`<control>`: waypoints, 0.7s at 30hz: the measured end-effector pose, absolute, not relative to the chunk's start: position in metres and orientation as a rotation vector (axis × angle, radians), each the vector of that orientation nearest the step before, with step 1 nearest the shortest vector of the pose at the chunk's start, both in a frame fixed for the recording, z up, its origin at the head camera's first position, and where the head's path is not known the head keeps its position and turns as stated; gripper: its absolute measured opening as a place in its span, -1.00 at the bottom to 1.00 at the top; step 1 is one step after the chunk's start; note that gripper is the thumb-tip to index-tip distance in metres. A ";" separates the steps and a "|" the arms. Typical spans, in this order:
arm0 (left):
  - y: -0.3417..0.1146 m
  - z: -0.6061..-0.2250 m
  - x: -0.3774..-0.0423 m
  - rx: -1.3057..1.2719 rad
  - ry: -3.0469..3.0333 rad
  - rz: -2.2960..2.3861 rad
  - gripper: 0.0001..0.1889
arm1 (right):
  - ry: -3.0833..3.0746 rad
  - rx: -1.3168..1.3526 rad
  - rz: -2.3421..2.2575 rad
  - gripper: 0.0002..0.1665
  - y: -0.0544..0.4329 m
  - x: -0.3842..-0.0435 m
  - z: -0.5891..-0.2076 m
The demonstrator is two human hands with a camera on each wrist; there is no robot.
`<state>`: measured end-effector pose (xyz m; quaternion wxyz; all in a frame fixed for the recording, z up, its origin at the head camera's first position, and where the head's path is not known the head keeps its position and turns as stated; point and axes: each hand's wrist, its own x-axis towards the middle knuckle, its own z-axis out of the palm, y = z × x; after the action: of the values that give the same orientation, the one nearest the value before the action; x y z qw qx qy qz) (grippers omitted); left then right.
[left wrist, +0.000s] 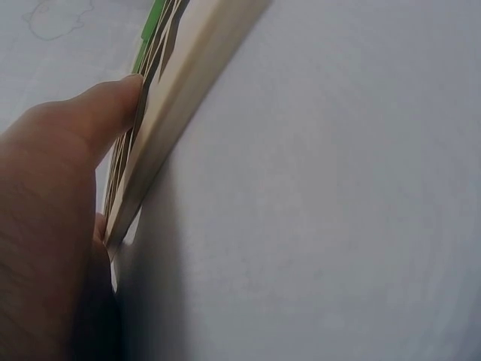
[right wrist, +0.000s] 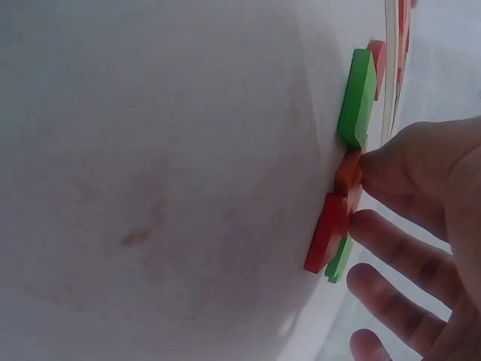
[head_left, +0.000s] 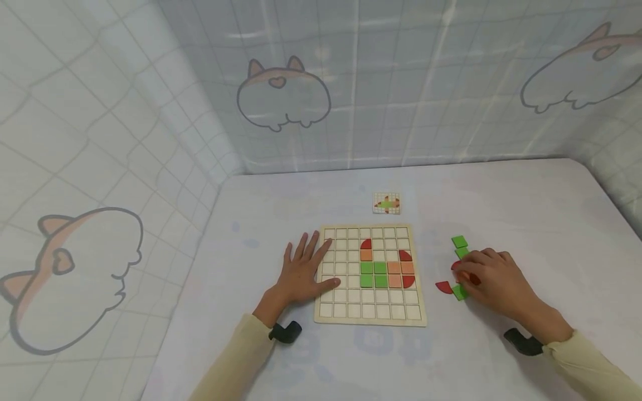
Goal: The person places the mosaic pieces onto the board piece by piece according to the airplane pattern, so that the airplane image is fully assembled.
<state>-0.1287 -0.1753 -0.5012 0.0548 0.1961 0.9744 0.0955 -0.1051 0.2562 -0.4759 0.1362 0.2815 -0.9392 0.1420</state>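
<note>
My left hand (head_left: 301, 274) lies with fingers spread over the left edge of a square wooden grid board (head_left: 347, 296), thumb resting on it. Green square tiles (head_left: 373, 274), orange squares and red quarter-round tiles fill several of its cells. To the right of the board my right hand (head_left: 497, 283) bends down over a small group of loose tiles. Its thumb and index finger pinch an orange tile (right wrist: 347, 174), which lies among them. Close against that tile are a green tile (right wrist: 358, 99) and a red tile (right wrist: 326, 235); the palm hides others in the head view.
Behind the board lies a small pattern card (head_left: 387, 203) showing a coloured figure on a grid. A loose red quarter-round tile (head_left: 443, 287) and a green square tile (head_left: 459, 241) lie right of the board. Printed curtains (head_left: 401, 83) surround the white-covered table (head_left: 281, 195).
</note>
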 end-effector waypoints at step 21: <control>-0.176 -0.499 -0.128 0.575 2.943 0.283 0.02 | -2.694 0.873 0.452 -0.73 0.261 -0.105 -0.469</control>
<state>-0.1278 -0.1765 -0.4990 0.0646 0.1905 0.9750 0.0938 -0.1050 0.2611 -0.4689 0.1364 0.3016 -0.9306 0.1562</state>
